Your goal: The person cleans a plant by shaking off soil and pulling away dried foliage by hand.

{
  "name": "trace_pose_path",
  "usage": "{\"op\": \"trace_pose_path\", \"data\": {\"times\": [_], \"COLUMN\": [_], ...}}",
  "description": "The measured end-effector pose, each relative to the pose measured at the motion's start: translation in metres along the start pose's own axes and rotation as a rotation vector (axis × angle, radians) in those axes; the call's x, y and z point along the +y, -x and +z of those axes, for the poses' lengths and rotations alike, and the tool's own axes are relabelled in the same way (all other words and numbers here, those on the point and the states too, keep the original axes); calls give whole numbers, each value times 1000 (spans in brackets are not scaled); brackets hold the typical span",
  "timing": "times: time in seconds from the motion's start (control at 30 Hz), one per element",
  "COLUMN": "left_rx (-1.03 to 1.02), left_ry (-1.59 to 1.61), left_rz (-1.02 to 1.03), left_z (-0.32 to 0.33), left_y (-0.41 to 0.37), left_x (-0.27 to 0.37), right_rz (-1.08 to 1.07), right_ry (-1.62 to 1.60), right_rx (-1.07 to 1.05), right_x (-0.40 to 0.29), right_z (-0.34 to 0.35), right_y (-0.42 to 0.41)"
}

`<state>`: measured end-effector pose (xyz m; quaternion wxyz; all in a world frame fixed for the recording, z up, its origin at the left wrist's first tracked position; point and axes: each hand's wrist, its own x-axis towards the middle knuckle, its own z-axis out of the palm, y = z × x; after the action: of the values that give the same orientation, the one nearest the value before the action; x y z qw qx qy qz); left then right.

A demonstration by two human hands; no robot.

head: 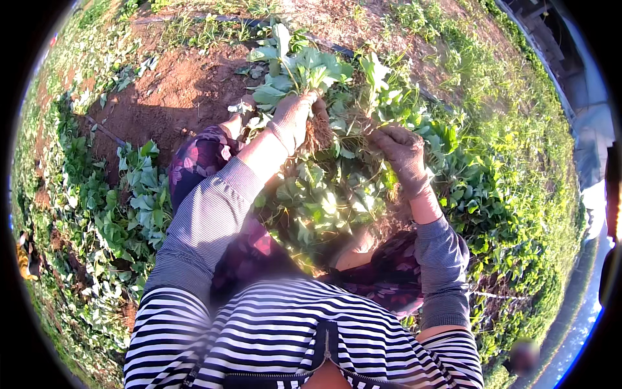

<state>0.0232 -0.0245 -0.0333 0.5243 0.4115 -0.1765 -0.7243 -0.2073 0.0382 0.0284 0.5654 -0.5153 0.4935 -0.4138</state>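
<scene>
My left hand (pixel 294 118) is closed round the base of a bunch of leafy green plants (pixel 316 65), with brown roots (pixel 318 133) hanging below the fist. To its right, my right hand (pixel 399 146), coated in soil, grips the root end of another leafy plant (pixel 375 73); its fingertips are partly hidden among stems and roots. Both hands seem to wear thin, soil-stained gloves or a layer of dirt; I cannot tell which. Between and below the hands lies a heap of cut or pulled leafy plants (pixel 330 204) in front of my body.
Bare reddish soil (pixel 165 92) shows at the upper left. More leafy plants (pixel 143 194) lie at the left, and a dense green pile (pixel 471 189) at the right. A dark pipe or hose (pixel 340 48) crosses behind the plants. My legs in flowered trousers (pixel 255 253) frame the heap.
</scene>
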Motion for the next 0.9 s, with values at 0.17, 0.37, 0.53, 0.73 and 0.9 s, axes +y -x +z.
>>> {"op": "trace_pose_path", "data": {"times": [0.17,0.37,0.53,0.73,0.9], "left_rx": [-489,-605,-651,-756,-775], "left_ry": [-264,-24,-368,-750,-688], "left_rz": [-109,-354,-206,19,-21], "left_z": [30,41,31,38,26], "left_y": [38,39,32,42,25], "left_x": [-8,-10,-12,1,-8], "right_rz": [-71,89,124,-48,-78], "right_ry": [184,168,112,377,-94], "right_rx": [-53,-181,-272,-318,-269], "right_x": [-1,1,1,-2,17], "right_z": [-13,-17,-23,-21,-16], "right_y": [7,7,6,3,3]}}
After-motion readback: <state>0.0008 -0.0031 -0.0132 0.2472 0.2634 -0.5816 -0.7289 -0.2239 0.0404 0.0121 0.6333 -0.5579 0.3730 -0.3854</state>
